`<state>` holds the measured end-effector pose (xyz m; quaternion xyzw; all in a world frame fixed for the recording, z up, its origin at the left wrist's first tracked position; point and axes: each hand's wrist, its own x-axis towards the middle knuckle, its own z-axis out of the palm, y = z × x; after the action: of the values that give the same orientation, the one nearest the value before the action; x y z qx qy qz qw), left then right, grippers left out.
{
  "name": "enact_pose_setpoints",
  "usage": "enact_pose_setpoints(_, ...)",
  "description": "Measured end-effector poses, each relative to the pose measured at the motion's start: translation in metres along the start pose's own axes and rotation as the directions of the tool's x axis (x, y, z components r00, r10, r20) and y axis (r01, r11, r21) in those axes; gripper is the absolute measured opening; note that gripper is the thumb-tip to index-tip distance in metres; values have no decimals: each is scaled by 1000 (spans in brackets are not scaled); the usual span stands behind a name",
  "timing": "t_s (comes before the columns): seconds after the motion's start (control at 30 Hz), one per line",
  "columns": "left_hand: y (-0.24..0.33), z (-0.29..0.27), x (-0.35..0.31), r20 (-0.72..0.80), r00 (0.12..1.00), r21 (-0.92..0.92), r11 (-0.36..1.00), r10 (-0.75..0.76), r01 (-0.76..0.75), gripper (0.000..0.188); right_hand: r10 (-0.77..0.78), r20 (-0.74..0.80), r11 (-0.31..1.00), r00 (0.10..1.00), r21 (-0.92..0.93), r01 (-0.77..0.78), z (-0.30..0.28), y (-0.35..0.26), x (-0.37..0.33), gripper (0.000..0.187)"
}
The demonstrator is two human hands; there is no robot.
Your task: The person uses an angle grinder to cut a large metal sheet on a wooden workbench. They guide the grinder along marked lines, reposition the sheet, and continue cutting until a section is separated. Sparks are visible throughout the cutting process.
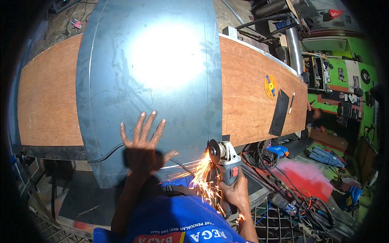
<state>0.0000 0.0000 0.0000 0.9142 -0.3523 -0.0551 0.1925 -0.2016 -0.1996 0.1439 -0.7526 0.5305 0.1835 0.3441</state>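
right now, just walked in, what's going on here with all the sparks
A person is running an angle grinder with the right hand. Its disc is at the right part of a large metal sheet, near a line along that side, and sparks stream back toward the person. The left hand is spread over the sheet, which lies across a wooden board.
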Motion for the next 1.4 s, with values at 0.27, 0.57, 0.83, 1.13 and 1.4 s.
enact_pose_setpoints(0.27,3,-4,3,-13,1000,-41,999,-27,26,103,-88,-35,996,996,-16,87,2,5,4,49)
enact_pose_setpoints(0.57,4,-8,4,-2,999,-52,998,-36,36,105,-70,-43,998,997,-5,70,3,2,6,51)
enact_pose_setpoints(0.83,2,-6,3,-2,1000,-32,999,-9,9,107,-76,-40,997,996,1,76,1,-6,9,51)
enact_pose_setpoints(1.13,2,-8,2,29,999,-64,997,-33,35,106,-101,-49,995,994,-25,100,1,-11,11,50)
enact_pose_setpoints(1.4,0,-7,2,26,999,-66,998,-22,23,106,-85,-25,996,996,31,86,0,-10,15,52)
